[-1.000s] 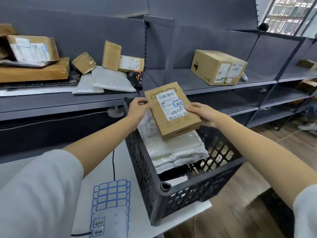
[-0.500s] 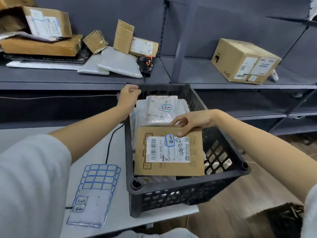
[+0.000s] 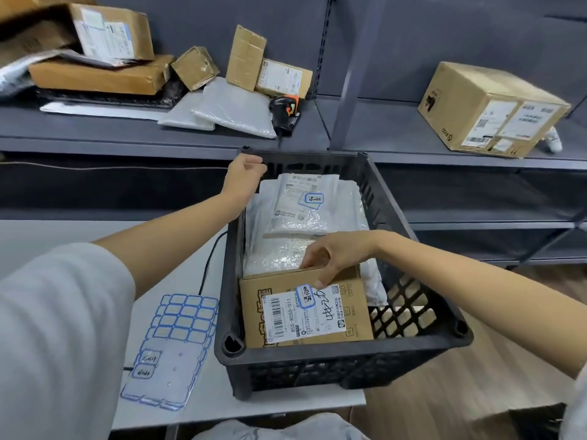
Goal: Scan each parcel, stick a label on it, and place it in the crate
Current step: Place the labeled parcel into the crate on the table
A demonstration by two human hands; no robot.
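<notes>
Grey shelves (image 3: 158, 141) stand behind the black crate (image 3: 343, 360). Your right hand (image 3: 333, 254) pinches the far edge of the cardboard parcel (image 3: 305, 309), which lies inside at the near end. Your left hand (image 3: 243, 177) grips the crate's far corner.

Both arms are bare from above the elbow down to the hands. The left hand (image 3: 243, 179) and the right hand (image 3: 332, 254) wear no gloves, rings or watch that can be seen. The left sleeve (image 3: 60, 338) is short, loose and pale grey-white, plain, with no print or seam marking visible, and it ends above the elbow. A sliver of the right sleeve (image 3: 576, 404) in the same pale fabric shows at the right edge. At the bottom edge, light grey fabric (image 3: 270, 430) with soft folds covers the lap.
</notes>
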